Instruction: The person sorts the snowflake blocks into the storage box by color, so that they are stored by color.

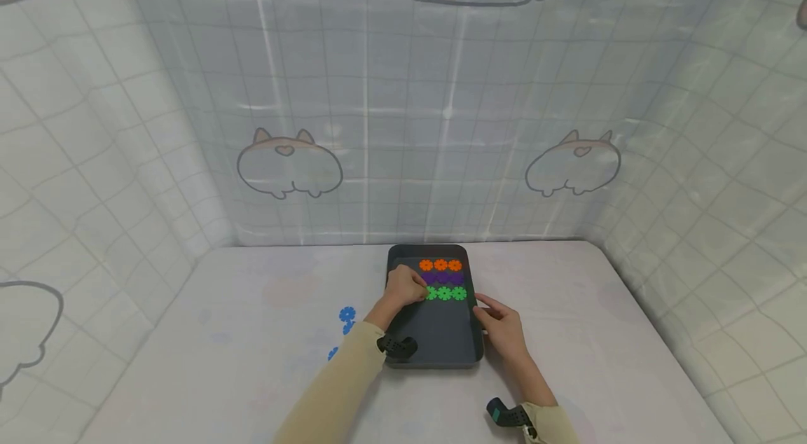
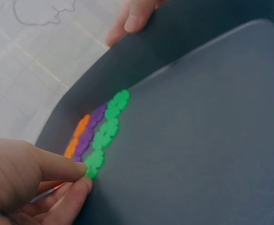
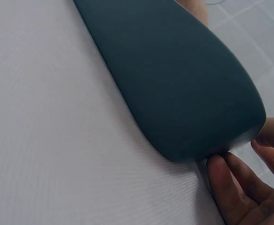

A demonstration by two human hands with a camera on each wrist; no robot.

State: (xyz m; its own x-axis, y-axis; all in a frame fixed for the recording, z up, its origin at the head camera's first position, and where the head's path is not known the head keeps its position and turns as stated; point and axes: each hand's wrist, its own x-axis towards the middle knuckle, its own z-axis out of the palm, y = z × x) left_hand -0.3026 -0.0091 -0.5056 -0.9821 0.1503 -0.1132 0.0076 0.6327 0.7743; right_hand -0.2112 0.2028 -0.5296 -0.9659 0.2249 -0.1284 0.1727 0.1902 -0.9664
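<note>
Inside the dark tray (image 1: 436, 333), toward its far end and right wall, lie three rows of flower pieces: an orange row (image 1: 440, 265) farthest, a purple row (image 1: 443, 278) in the middle, and a green row (image 1: 445, 293) nearest. The left hand (image 1: 403, 286) reaches over the tray, its thumb and forefinger pinching the leftmost green piece (image 2: 95, 162) at the end of its row; whether that piece bears fully on the tray floor cannot be told. The right hand (image 1: 501, 328) lies at the tray's right side, fingers slightly spread and their tips touching the outer wall; how firmly they press is not shown. Blue pieces (image 1: 347, 314) lie on the table (image 1: 252, 332) to the left of the tray, one partly covered by the left sleeve (image 1: 343, 377).

The step in hand appears to be settling the end green piece in line with its two neighbours. It is best done with a light pinch on the outer edge, the piece held flat and the fingertips clear of the purple row just beyond. Letting go straight upward should avoid dragging the row askew, and steady contact from the right hand should limit any sliding of the tray.
</note>
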